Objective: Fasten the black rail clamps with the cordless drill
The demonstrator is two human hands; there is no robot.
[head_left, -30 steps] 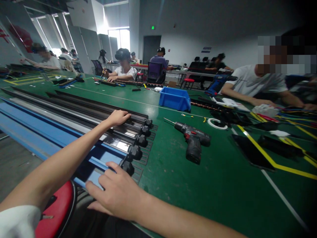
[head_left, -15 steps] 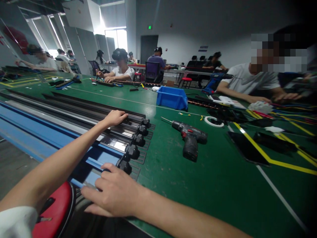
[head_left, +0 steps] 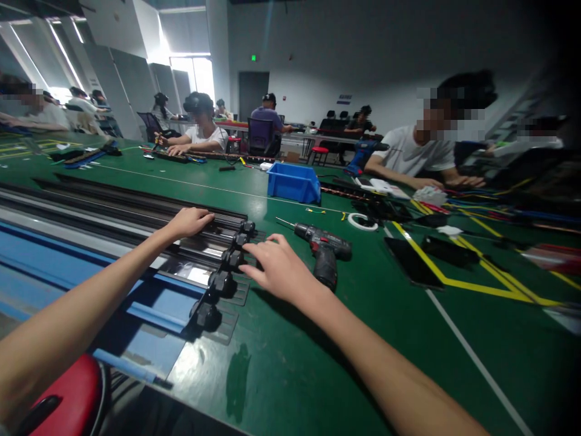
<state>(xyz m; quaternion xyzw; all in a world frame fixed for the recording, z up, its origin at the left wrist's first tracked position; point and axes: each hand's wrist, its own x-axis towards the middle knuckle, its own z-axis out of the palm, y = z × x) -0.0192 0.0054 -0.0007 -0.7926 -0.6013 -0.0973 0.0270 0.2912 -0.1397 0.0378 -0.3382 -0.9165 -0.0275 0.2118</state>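
Observation:
Long black and silver metal rails point(head_left: 136, 219) lie side by side on the green table, with blue profiles point(head_left: 154, 312) at their near side. Black rounded end fittings point(head_left: 221, 283) and slotted flat plates point(head_left: 224, 327) line their right ends. My left hand point(head_left: 193, 221) rests on top of the farther rails, fingers stretched out and lying flat. Just right of the end fittings is my right hand point(head_left: 284, 266), fingers apart and pointing at them; whether a fingertip touches one I cannot tell. A cordless drill point(head_left: 324, 245) lies behind my right hand.
Beyond the drill are a blue bin point(head_left: 293, 184) and a white tape roll point(head_left: 362, 222). A black flat panel point(head_left: 413, 261) lies to the right beside yellow tape lines point(head_left: 490, 292). A red stool point(head_left: 68, 399) stands below the near edge. Co-workers sit across the table.
My right hand has moved up and away from the near blue profiles to the right of the end fittings. My left hand stays on the rails. The view has shifted right.

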